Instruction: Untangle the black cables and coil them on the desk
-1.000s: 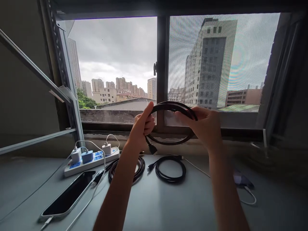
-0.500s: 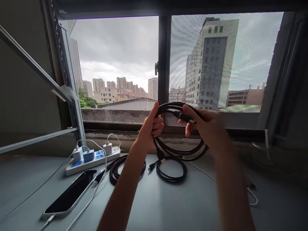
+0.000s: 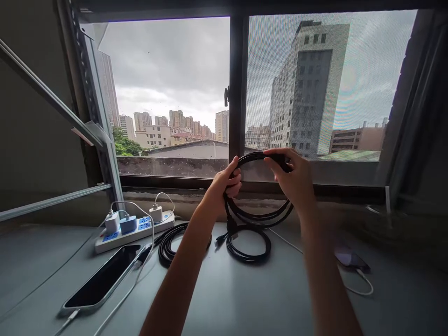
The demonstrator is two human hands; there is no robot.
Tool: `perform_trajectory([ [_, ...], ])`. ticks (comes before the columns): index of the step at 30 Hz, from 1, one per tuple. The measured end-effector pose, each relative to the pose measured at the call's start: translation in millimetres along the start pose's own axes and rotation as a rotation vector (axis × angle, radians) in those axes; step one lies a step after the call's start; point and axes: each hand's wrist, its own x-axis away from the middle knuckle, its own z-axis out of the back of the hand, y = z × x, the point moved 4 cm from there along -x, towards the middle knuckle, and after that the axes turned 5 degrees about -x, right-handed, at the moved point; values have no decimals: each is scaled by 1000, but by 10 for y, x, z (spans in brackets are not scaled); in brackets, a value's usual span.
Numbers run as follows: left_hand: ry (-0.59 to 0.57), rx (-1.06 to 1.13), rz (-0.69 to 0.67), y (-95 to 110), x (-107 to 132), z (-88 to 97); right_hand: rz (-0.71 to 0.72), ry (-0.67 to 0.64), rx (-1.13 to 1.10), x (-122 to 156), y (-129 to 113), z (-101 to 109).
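Between my hands, above the table, hangs a coiled black cable (image 3: 257, 217). My left hand (image 3: 229, 181) is closed round the left side of the loops, thumb up. At the upper right of the coil, my right hand (image 3: 289, 170) pinches the cable between thumb and fingers; part of what it grips there is hidden. A dark cable connector (image 3: 231, 224) dangles under my left hand. Below it on the table lies a smaller black cable coil (image 3: 249, 257), its plug end pointing left. Another black cable coil (image 3: 166, 247) lies partly behind my left forearm.
A white power strip (image 3: 133, 233) with several chargers plugged in stands at the back left. In front of it lies a phone (image 3: 105, 277) with a white cable. Another phone (image 3: 352, 259) lies at the right. A window (image 3: 238, 102) rises behind the table.
My right hand has moved slightly left and closed on the upper right of the coil. The connector that showed by its fingers is now hidden. The phone at the right has come into view.
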Motion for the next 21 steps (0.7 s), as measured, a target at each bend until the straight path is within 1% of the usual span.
perform_trajectory([
  [3,63,-164,-82,30,39,-64,11,127,22,-20,23,68],
  [6,146,-421,-134,55,74,-45,75,249,14,-17,-80,133],
  [7,153,-520,-136,60,84,-21,102,291,12,-11,-118,150],
  [9,131,-728,-113,51,93,49,138,371,1,5,-154,165],
  [11,88,-883,-40,-2,79,150,143,411,-22,19,-118,142],
  [12,63,-921,26,-51,63,209,128,407,-28,24,-75,116],
  [14,-4,-919,185,-179,18,324,54,353,-27,29,48,47],
  [16,-100,-884,303,-302,-31,403,-74,258,-9,38,185,-14],
  [18,-198,-881,364,-383,-71,446,-242,149,11,55,307,-36],
  [19,-213,-888,384,-404,-85,465,-327,103,26,67,355,-27],
  [20,-196,-903,397,-411,-98,486,-405,57,54,79,394,-8],
  [21,-153,-930,403,-409,-109,510,-479,-6,102,91,430,12],
])
